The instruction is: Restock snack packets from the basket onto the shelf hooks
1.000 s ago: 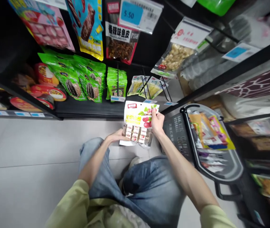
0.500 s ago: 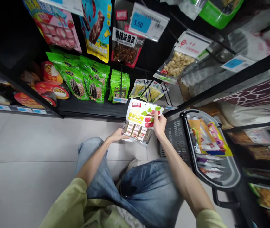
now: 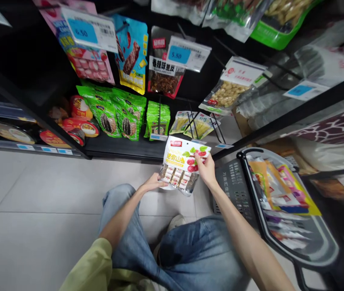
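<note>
Fingers pinch the pouch by opposite edges, open floor leftward.

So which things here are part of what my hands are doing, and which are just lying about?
In hand or likely in use:
white snack pouch, held by left hand and right hand
gray basket, holding packets

Just around:
green seed bags
blue-and-yellow pouch, hanging
nut pack, hanging

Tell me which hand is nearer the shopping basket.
Right. The right hand holds the right side of the white pouch, left of the shopping basket; the left hand grips the pouch's lower left corner, farther away.
</note>
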